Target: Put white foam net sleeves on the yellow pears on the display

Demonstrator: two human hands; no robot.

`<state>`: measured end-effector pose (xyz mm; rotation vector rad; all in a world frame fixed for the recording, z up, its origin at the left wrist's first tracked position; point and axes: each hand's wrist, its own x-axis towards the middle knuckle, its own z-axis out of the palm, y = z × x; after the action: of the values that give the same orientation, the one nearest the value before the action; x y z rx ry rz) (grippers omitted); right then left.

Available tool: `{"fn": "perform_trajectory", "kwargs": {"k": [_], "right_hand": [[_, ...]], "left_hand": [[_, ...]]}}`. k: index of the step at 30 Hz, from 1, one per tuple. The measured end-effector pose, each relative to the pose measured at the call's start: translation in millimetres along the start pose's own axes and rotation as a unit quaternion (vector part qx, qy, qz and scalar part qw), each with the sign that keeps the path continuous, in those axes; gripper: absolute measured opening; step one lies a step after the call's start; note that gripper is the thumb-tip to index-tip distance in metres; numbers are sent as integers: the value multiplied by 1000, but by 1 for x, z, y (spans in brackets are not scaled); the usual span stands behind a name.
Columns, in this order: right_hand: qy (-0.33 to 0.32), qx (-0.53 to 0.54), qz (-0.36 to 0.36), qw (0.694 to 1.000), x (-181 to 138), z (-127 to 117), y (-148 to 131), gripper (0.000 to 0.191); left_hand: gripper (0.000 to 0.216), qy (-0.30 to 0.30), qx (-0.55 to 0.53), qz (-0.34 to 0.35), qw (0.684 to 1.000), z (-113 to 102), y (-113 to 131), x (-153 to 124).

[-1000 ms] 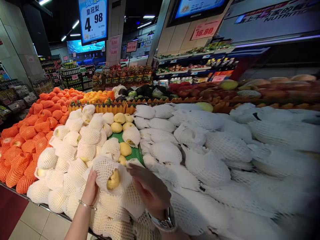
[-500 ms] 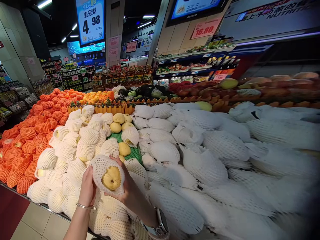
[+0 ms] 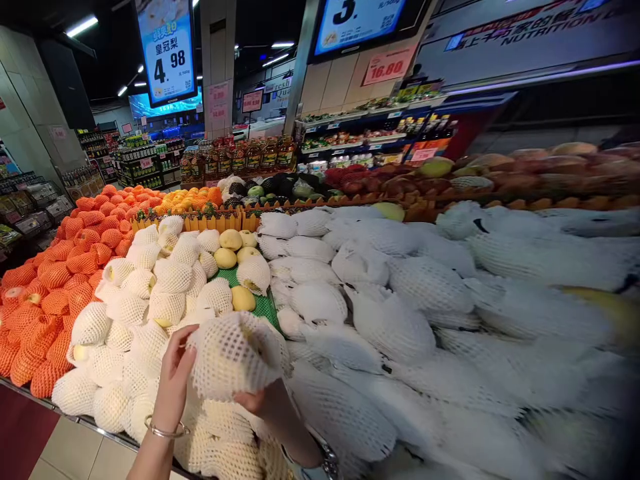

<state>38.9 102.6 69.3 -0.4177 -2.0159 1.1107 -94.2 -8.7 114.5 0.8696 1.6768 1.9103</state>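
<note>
Both my hands hold one pear in a cream foam net (image 3: 234, 355) just above a pile of netted pears (image 3: 150, 293) at the front of a shop fruit stand. My left hand (image 3: 173, 375) grips its left side, a bangle on that wrist. My right hand (image 3: 265, 402) cups it from below and the right, mostly hidden under the net. The net covers the fruit on the side facing me. A few bare yellow pears (image 3: 231, 248) lie on a green mat (image 3: 263, 305) behind.
Orange-netted fruit (image 3: 55, 280) is heaped at the left, white-netted fruit (image 3: 400, 307) fills the right. A low orange fence (image 3: 215, 219) backs the pears. A price sign reading 4.98 (image 3: 167, 48) hangs above. Shelves of bottles (image 3: 245, 155) stand behind. Tiled floor (image 3: 75, 453) shows at bottom left.
The netted pear has been turned in my hands: its bare yellow opening faced me before, now only net shows. My right hand moved from on top to underneath it.
</note>
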Motion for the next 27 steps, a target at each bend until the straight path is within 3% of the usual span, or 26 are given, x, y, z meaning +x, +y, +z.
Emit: {"fn": "perform_trajectory", "kwargs": {"k": [2, 4, 7, 9, 12, 15, 17, 20, 22, 25, 27], "right_hand": [[-17, 24, 16, 999, 0, -6, -1, 69], [-26, 63, 48, 997, 0, -10, -8, 91], [-48, 143, 107, 983, -1, -9, -28, 107], [-57, 147, 134, 978, -3, -5, -41, 98], [-43, 68, 131, 988, -5, 3, -48, 76], [-23, 7, 141, 990, -2, 6, -44, 69], [-49, 5, 171, 984, 5, 0, -40, 72], [-140, 7, 176, 974, 20, -22, -38, 83], [-161, -13, 167, 973, 28, -40, -39, 88], [-153, -40, 180, 971, 30, -59, -38, 82], [-167, -48, 211, 962, 24, -64, -34, 78]], "left_hand": [[59, -4, 55, 55, 997, -5, 6, -4], [76, -52, 64, 87, 993, -4, 8, -9], [98, -125, 8, 71, 990, 8, 1, -14], [100, -93, -57, 56, 992, 17, -11, -16], [103, -52, -114, 38, 991, 23, -31, -14], [115, -65, -105, 23, 992, 19, -41, -8], [113, -77, -67, 42, 994, 13, -38, 2], [92, -98, 31, 96, 990, 5, -17, 33], [81, -89, 120, 137, 979, 5, 1, 67], [77, -73, 320, 188, 926, 19, 24, 130], [80, -87, 369, 197, 904, 36, 29, 171]]}}
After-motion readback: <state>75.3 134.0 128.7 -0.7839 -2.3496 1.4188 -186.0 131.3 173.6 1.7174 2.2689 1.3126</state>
